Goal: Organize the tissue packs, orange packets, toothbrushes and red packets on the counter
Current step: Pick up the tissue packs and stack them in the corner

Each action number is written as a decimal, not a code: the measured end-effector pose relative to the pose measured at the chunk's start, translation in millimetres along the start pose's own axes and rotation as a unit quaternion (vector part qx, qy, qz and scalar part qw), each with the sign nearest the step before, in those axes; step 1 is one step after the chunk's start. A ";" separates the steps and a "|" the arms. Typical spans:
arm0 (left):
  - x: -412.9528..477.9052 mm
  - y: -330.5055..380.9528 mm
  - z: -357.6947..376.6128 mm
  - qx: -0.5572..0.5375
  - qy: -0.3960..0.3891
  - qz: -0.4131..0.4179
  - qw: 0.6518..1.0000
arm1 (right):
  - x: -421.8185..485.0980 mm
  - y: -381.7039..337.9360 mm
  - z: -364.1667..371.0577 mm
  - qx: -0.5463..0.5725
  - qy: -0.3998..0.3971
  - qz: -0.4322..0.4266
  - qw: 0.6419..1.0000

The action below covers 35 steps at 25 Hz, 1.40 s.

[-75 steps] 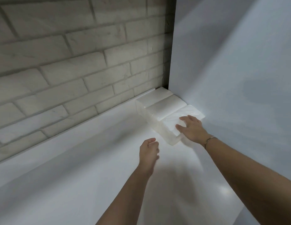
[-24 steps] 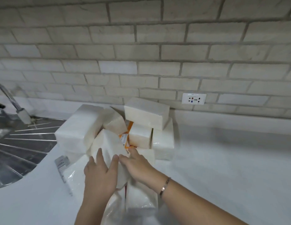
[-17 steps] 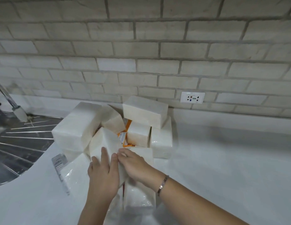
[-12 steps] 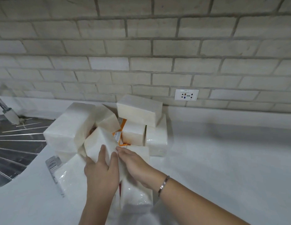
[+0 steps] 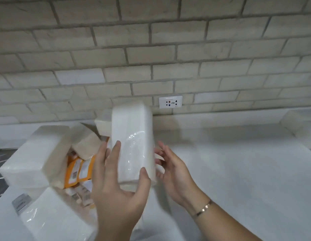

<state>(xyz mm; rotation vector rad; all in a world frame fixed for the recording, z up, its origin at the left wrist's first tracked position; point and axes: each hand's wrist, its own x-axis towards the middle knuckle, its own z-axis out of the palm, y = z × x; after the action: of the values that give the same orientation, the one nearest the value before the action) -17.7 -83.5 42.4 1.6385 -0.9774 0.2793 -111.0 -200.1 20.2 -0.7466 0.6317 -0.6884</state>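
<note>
Lifted off the pile (image 5: 35,153), one tissue pack (image 5: 134,145) stands upright above the tabletop (image 5: 238,171) — long axis vertical — gripped low by the left hand (image 5: 120,193); the right hand (image 5: 174,173), fingers spread, sits just right of it.

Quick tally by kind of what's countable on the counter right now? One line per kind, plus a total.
Tissue packs: 5 (held pack, big left pack, tilted pack, rear pack, front-left pack)
Orange packets: 2
Total: 7
Not counted: blurred bits under the pile, blurry white block far right.
</note>
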 end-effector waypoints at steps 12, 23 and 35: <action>-93.1 74.7 183.6 -0.162 -0.408 -0.123 0.890 | -77.2 -60.1 -184.0 0.077 0.249 -0.076 0.962; -175.3 165.2 340.4 -0.195 -0.499 -0.295 0.792 | -142.9 -111.2 -341.0 -0.172 0.578 -0.205 0.771; -274.4 254.9 437.7 -0.198 -0.472 -0.361 0.779 | -153.8 -123.6 -491.5 -0.517 0.533 -0.133 0.656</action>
<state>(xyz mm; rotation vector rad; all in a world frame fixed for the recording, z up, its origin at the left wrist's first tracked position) -507.1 -353.8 -96.6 1.5922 -0.9118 -1.3109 -599.1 -343.4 -126.8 -1.5001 2.1634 -1.0168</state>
